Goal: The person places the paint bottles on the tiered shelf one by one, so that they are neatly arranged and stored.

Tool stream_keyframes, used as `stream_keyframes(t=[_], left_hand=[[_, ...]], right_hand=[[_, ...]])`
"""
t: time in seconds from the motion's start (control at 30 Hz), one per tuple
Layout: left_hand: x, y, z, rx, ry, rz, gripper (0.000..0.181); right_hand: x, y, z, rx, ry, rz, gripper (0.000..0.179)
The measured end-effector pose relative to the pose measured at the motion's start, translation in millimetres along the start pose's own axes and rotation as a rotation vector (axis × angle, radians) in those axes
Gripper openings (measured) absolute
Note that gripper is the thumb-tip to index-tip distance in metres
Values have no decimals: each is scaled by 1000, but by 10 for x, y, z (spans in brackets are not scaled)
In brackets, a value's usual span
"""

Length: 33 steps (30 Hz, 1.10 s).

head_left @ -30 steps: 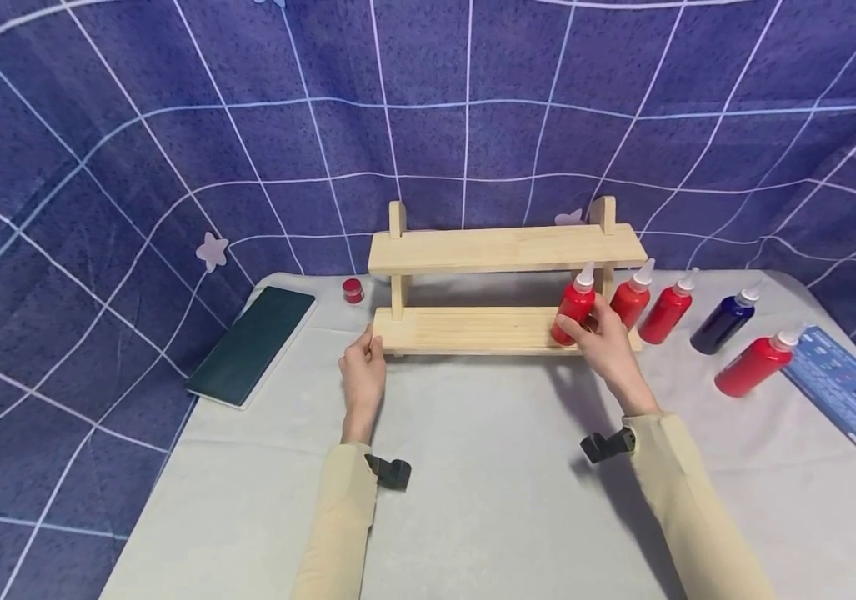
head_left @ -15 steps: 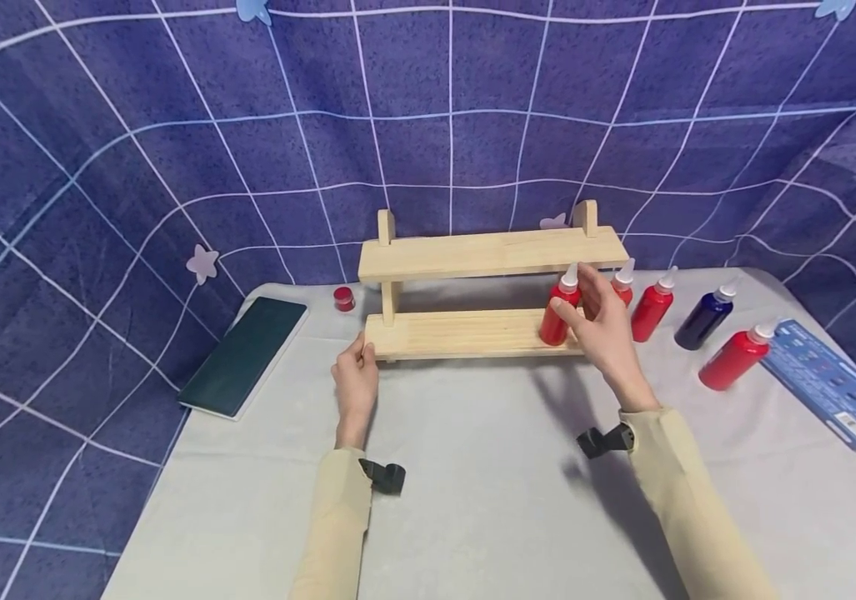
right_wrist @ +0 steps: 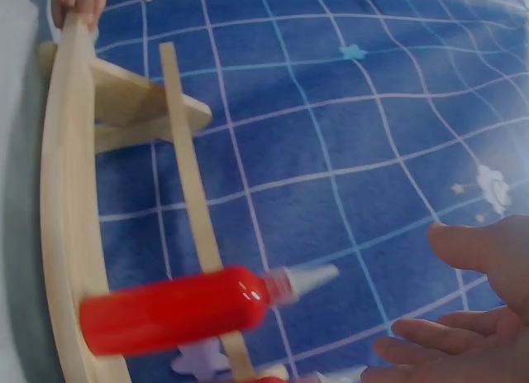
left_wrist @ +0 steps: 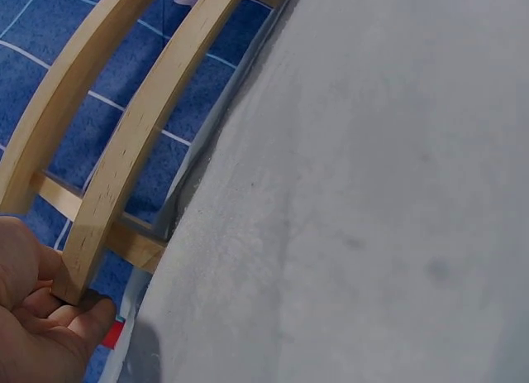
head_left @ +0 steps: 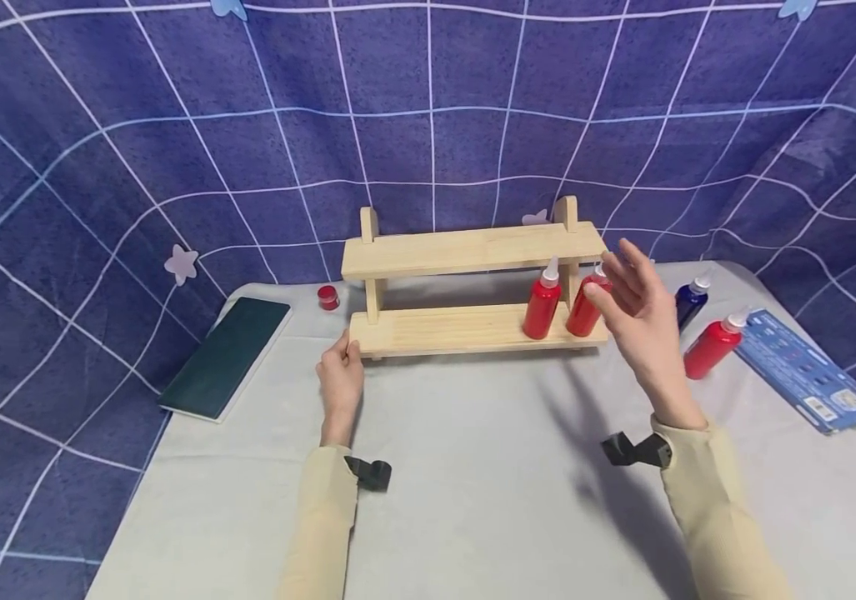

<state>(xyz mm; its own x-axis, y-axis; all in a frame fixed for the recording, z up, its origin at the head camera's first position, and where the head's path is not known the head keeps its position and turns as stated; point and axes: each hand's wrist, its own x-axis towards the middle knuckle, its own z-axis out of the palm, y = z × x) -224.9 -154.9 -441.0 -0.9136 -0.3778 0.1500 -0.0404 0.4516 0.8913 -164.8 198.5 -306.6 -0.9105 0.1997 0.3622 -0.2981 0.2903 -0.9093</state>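
Wooden shelf: a two-tier rack point(head_left: 473, 248) stands near the back of a pale table point(head_left: 473, 475).
Left hand: this hand point(head_left: 341, 383) is clamped on the left end of the lower board point(head_left: 443, 329), fingers curled around it; a steady grip like this should keep the rack from sliding.
Right hand: well apart from the left, the hand point(head_left: 648, 342) holds nothing; its fingers are spread, and the right wrist view shows space between it and the nearer bottle.
Red bottles: the left bottle point(head_left: 542, 308) and the right bottle point(head_left: 583, 310) stand upright on the lower board's right part, apart, white nozzles up.
Table bottles: a dark blue bottle point(head_left: 690, 300) and a red bottle point(head_left: 713, 348) are to the right.
Good technique: the step seems to be letting go of a bottle; fingers are best kept wide of the nozzles, and any bottle base set fully on the board.
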Motion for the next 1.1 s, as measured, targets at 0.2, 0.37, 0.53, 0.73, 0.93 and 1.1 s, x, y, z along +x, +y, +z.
stream_keyframes(t=[0.2, 0.37, 0.53, 0.73, 0.93, 1.1], left_hand=[[24, -6, -10, 16, 1, 22, 38], [31, -12, -32, 28, 3, 12, 38], [32, -28, -22, 19, 2, 9, 38], [9, -25, 15, -5, -7, 21, 38], [13, -11, 17, -10, 2, 25, 38], [18, -2, 39, -11, 3, 15, 38]], right_hand=[[-20, 42, -263, 18, 80, 35, 67], [-16, 135, -490, 40, 184, 58, 66], [-16, 235, -742, 129, 317, 78, 66], [-27, 376, -1010, 79, 411, 157, 71], [1, 509, -1137, -84, 419, 229, 74], [-2, 663, -1213, -153, 388, 314, 76]])
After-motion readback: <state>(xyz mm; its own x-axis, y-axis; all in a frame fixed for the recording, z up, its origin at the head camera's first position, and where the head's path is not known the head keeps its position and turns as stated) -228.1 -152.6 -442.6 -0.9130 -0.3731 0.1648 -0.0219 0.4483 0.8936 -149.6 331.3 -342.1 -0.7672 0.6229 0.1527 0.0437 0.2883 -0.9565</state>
